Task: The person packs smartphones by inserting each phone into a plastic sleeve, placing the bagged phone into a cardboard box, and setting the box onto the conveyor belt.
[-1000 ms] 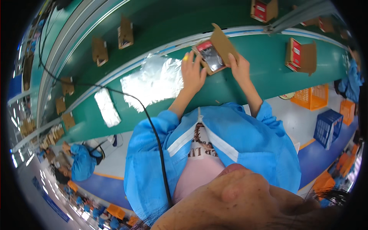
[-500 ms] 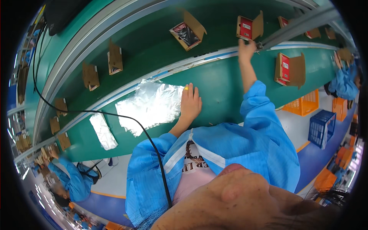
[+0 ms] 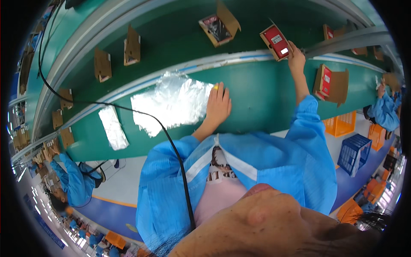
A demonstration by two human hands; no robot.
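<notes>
My right hand [image 3: 295, 53] reaches far forward and grips the edge of a small open cardboard box with a red item inside [image 3: 276, 41] on the dark green belt. My left hand [image 3: 218, 105] lies flat on the green table [image 3: 265, 98], its fingers at the right edge of a stack of shiny clear plastic bags [image 3: 171, 103]. Another open box holding a dark and red item [image 3: 219, 26] sits further along the belt, apart from both hands.
More open cardboard boxes [image 3: 132, 45] ride the belt to the left, and one with a red item [image 3: 330, 82] rests on the table at right. A second bag pile [image 3: 113, 127] lies left. A black cable [image 3: 171, 141] crosses the table. Orange and blue crates [image 3: 355, 150] stand below. Other workers in blue coats [image 3: 75, 180] are nearby.
Both hands let go of the box they held a second ago; it has moved away along the belt. My right hand stretched out to another box, and my left hand settled on the bags.
</notes>
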